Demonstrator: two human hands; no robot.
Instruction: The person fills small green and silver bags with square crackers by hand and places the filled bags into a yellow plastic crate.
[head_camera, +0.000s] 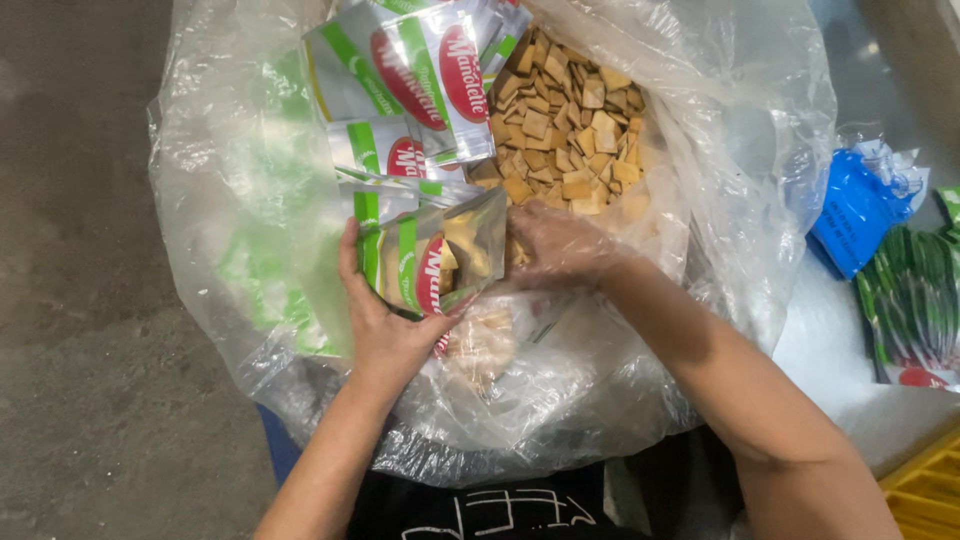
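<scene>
Open foil pouch (440, 255), silver with green stripes and a red oval, held tilted at the near side of a large clear plastic bag (250, 200), mouth gaping toward the right and a few tan pieces visible inside. Gripped from below and behind by the left hand (385, 320), thumb along the pouch's left edge, fingers wrapped round the lower part and pressed against the foil. Right beside the pouch mouth, the right hand (560, 245), sheathed in a thin clear glove, fingers curled together at the opening; cannot tell whether anything is pinched between them. Just beyond both hands, a heap of square tan crackers (570, 130) filling the middle of the bag. Above the held pouch, several more empty pouches (420, 70) of the same kind lying flat against the bag's far left wall. Off to the right, well apart, a blue packet (855, 215), a bundle of green-striped pouches (915, 295), and the corner of a yellow crate (925, 490).
</scene>
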